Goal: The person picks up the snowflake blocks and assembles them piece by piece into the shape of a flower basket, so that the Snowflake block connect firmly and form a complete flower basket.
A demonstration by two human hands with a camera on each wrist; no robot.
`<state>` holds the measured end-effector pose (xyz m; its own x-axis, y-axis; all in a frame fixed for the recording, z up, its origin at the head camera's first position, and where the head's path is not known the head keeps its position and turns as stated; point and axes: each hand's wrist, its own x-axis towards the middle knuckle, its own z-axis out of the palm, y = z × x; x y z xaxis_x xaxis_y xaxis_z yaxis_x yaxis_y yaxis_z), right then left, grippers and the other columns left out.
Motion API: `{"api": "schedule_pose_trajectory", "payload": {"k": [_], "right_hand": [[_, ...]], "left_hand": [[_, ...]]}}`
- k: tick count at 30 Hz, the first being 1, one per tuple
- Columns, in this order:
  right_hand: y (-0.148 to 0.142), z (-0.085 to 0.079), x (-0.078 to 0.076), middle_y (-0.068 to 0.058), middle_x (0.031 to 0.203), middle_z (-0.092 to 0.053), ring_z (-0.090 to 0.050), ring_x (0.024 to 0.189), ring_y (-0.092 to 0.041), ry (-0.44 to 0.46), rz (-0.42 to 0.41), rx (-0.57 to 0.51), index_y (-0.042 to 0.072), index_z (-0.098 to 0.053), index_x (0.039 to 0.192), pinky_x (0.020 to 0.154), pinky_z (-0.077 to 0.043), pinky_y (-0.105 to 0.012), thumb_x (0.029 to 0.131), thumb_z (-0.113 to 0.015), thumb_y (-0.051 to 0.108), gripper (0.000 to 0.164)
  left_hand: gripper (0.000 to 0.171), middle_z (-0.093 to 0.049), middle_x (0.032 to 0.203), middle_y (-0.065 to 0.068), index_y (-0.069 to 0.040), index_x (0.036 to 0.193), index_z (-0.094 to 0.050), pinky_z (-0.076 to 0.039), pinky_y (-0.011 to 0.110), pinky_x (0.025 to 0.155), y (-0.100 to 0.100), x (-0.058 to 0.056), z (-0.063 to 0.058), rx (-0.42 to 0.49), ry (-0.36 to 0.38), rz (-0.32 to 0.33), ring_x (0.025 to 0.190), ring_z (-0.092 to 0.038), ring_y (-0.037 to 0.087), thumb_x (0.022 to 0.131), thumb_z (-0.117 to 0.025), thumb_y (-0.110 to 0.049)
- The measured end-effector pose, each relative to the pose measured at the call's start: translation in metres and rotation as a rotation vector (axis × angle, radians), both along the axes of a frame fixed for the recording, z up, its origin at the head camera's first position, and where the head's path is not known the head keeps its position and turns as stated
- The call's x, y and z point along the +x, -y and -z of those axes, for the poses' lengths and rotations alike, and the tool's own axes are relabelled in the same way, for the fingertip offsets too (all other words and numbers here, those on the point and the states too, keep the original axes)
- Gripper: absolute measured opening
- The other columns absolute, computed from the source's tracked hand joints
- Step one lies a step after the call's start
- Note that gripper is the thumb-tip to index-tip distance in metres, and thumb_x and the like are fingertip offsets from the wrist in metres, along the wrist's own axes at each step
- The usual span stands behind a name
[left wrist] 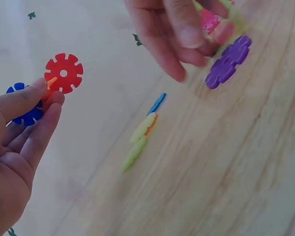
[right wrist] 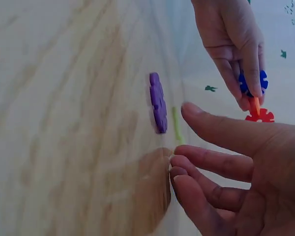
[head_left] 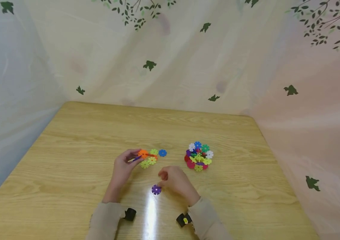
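Note:
In the head view my left hand (head_left: 122, 169) pinches a small joined piece of notched plastic discs. An orange disc (head_left: 142, 153) faces up there; in the left wrist view a blue disc (left wrist: 28, 116) and a red disc (left wrist: 64, 73) show at either end, the orange one edge-on between them. My right hand (head_left: 176, 181) hovers close to a loose purple disc (head_left: 156, 189) lying on the table. Its thumb and fingers (right wrist: 214, 164) are spread apart and loosely bent, with nothing between them in the right wrist view.
Beyond my left hand lie several loose yellow-green discs (head_left: 152, 160) and a blue disc (head_left: 162, 153). A many-coloured cluster of joined discs (head_left: 199, 159) stands to the right on the wooden table (head_left: 233, 193). A printed curtain (head_left: 182, 80) hangs around the table.

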<state>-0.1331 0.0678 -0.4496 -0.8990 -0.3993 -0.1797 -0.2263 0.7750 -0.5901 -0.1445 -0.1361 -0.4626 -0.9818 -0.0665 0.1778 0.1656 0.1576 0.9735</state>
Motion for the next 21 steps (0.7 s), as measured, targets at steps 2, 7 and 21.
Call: {"api": "schedule_pose_trajectory", "payload": {"k": [2,7,21], "right_hand": [[0.005,0.001,0.004,0.005,0.081,-0.06,-0.052,0.072,-0.007,0.017,-0.05,0.08,0.012,-0.07,0.098,0.063,-0.045,-0.019,0.078,-0.082,0.028,0.029],[0.016,-0.003,0.011,0.007,0.079,-0.05,-0.045,0.071,-0.007,-0.02,-0.121,0.226,0.016,-0.065,0.086,0.06,-0.04,-0.018,0.074,-0.084,0.03,0.025],[-0.005,-0.004,-0.008,-0.011,0.089,-0.07,-0.066,0.07,-0.015,0.119,0.329,-0.481,0.004,-0.065,0.097,0.056,-0.059,-0.028,0.088,-0.07,0.011,0.013]], "left_hand": [[0.033,-0.067,0.106,0.025,0.006,0.111,-0.066,-0.057,0.013,0.075,0.002,-0.001,0.0,0.014,0.0,-0.011,0.085,-0.061,-0.007,0.079,-0.074,0.006],[0.034,-0.066,0.109,0.027,0.006,0.112,-0.066,-0.056,0.012,0.074,0.003,-0.002,0.001,0.039,0.008,-0.01,0.086,-0.061,-0.008,0.079,-0.074,0.005],[0.036,-0.065,0.089,-0.011,0.017,0.116,-0.057,-0.061,0.024,0.075,-0.004,0.002,0.003,0.241,0.002,0.131,0.083,-0.067,0.001,0.081,-0.065,0.017]]}}
